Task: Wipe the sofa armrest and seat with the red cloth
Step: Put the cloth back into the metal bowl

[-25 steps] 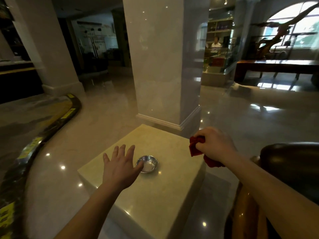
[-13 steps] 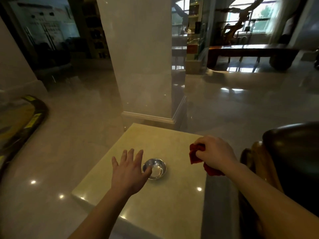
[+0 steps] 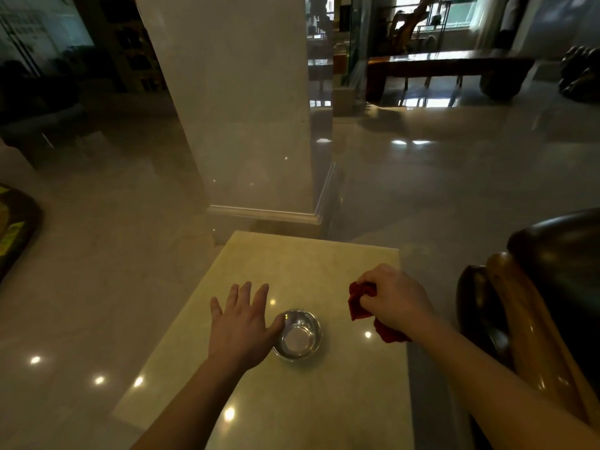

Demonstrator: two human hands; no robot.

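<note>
My right hand (image 3: 397,298) is closed around the crumpled red cloth (image 3: 358,302), held just above the right side of a cream stone side table (image 3: 292,264). The cloth sticks out of the fist to the left and underneath. My left hand (image 3: 242,323) is flat with fingers spread over the table, its thumb touching the rim of a small steel bowl (image 3: 298,336). The sofa's dark leather armrest (image 3: 561,254) with a glossy wooden front (image 3: 526,336) stands at the right edge, apart from both hands. The sofa seat is out of view.
A large marble pillar (image 3: 246,108) rises just behind the table. Polished floor (image 3: 438,196) spreads all around. A dark wooden bench (image 3: 448,66) stands far back right, and a black and yellow curved edge (image 3: 16,228) lies at the left.
The view has swung to the right and tilted down, so the table and sofa arm sit more centrally. Both hands keep the same pose over the table.
</note>
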